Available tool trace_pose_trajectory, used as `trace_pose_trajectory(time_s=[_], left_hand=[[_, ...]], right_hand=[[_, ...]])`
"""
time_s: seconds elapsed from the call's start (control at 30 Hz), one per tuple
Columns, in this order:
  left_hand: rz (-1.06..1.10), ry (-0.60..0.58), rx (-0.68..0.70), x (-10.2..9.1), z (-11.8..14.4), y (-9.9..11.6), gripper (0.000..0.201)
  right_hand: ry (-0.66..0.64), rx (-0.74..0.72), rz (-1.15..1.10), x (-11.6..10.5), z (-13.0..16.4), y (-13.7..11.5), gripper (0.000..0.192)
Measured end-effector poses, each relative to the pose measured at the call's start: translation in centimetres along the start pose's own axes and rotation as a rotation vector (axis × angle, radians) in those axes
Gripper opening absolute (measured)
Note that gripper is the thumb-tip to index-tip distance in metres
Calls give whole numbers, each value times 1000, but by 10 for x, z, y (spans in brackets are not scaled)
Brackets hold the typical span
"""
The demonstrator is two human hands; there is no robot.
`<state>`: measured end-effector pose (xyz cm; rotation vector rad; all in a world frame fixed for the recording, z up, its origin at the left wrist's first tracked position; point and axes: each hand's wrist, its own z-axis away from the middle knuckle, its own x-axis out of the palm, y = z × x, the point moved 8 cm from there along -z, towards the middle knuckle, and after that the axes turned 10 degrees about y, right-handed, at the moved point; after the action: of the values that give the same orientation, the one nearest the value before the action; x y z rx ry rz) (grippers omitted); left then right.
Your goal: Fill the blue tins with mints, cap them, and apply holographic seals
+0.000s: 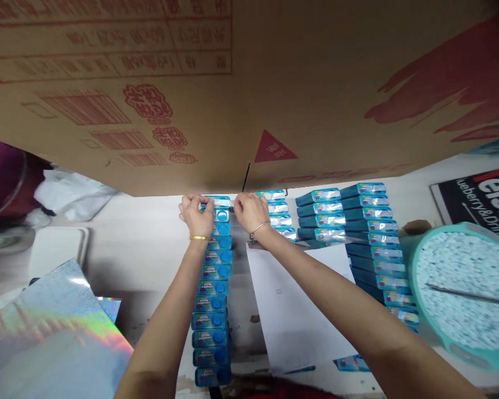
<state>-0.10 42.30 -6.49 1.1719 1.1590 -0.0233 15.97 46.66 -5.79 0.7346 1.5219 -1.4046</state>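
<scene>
A long column of small blue packs (212,305), printed with lettering and each showing a rounded lid-like mark, runs along the table in front of me. At its far end, my left hand (197,215) is closed with its fingertips on a pale, shiny strip (221,203) lying across the last pack. My right hand (251,211) is closed just right of that pack, its fingertips near the strip's other end; what they pinch is too small to make out. Past my right hand, more blue packs (279,209) stand in a short row, partly hidden by it.
A large cardboard box (316,100) blocks the far side. White paper (299,305) lies under my right forearm. More blue packs (370,227) line the right, beside a teal tub (461,293) of pale pellets. Shiny holographic sheets (54,332) lie left, near a white plastic bag (75,194).
</scene>
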Motion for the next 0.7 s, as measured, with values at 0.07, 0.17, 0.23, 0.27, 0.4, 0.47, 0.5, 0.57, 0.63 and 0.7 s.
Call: trace_pose_trajectory(time_s=[0.07, 0.17, 0.23, 0.27, 0.4, 0.47, 0.5, 0.57, 0.63, 0.7], left_hand=[[1, -8, -18, 2, -1, -3, 12], [78, -1, -117, 6, -7, -18, 34], [183, -30, -256, 14, -13, -35, 64], [231, -60, -327, 19, -16, -43, 76], [291, -193, -459, 31, -24, -54, 97], [217, -202, -414, 24, -25, -46, 97], [161, -171, -348, 16, -25, -38, 95], [77, -60, -130, -4, -20, -9, 85], [115, -8, 99, -17, -1, 29, 65], [231, -169, 260, -11, 32, 65, 43]], right_hand=[[-1, -11, 8, 2, -1, 0, 26], [31, -11, 11, 4, -1, 2, 22], [49, -49, 15, 6, 0, 0, 21], [45, -81, 20, 8, 2, -2, 23], [-57, -206, 72, 25, 8, -12, 31], [-128, -238, 109, 29, 11, -17, 29], [-165, -243, 119, 27, 13, -19, 28], [-195, -228, 84, 11, 17, -20, 27], [-112, -195, -57, -22, 21, -16, 29], [64, -146, -262, -65, 31, -1, 33]])
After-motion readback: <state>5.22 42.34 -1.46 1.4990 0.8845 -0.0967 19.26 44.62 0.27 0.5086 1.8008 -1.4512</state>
